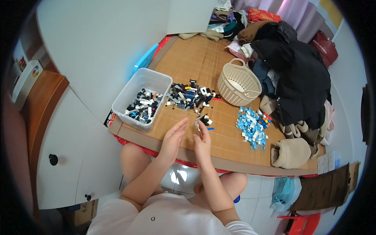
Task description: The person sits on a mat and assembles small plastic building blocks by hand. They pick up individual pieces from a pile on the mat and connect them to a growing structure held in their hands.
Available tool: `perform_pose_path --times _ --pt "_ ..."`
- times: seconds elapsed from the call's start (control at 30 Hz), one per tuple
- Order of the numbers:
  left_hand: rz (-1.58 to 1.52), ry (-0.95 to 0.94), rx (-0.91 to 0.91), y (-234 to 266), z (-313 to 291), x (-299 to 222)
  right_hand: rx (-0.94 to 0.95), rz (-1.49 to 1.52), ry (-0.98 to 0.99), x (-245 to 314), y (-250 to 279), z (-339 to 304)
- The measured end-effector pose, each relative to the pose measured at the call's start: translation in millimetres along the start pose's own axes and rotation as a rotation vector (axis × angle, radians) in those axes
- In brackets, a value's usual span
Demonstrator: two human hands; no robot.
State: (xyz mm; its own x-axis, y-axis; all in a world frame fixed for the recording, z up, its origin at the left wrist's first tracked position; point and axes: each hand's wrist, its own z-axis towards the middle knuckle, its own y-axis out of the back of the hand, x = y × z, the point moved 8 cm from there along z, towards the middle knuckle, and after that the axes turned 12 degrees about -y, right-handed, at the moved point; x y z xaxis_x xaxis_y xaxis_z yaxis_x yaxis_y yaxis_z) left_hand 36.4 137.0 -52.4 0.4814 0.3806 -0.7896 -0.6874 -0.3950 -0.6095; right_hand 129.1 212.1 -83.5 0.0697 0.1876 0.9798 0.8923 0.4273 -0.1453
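Observation:
My left hand [171,141] is raised over the near edge of the mat-covered surface, fingers stretched out and nothing in it. Facing it, a short gap away, my right hand [202,144] is open too, thumb and fingers apart. Just beyond its fingertips lie a small cluster of black and white building bricks [205,118] and a blue brick [210,129]. Farther off spreads a larger pile of black, grey and white bricks [190,94]. To the left stands a clear plastic bin [123,102] with more bricks inside. The right fingers partly hide the small cluster.
A beige basket [239,83] stands beyond the right hand. Blue and white tiles [251,127] lie heaped at the right, touching a puzzle cube [265,120]. A black jacket [299,74] and other clothes are piled at the far right. A blue lid [145,58] leans behind the bin.

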Motion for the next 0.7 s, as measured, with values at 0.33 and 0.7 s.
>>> perform_pose_path --times 0.33,0.7 --pt "0.392 -0.057 0.110 -0.9 62.6 70.7 -0.279 -0.373 0.038 -34.2 89.9 46.6" --pt "1.133 -0.339 0.409 -25.6 70.0 83.8 -0.238 -0.771 0.253 -7.8 47.3 31.9"
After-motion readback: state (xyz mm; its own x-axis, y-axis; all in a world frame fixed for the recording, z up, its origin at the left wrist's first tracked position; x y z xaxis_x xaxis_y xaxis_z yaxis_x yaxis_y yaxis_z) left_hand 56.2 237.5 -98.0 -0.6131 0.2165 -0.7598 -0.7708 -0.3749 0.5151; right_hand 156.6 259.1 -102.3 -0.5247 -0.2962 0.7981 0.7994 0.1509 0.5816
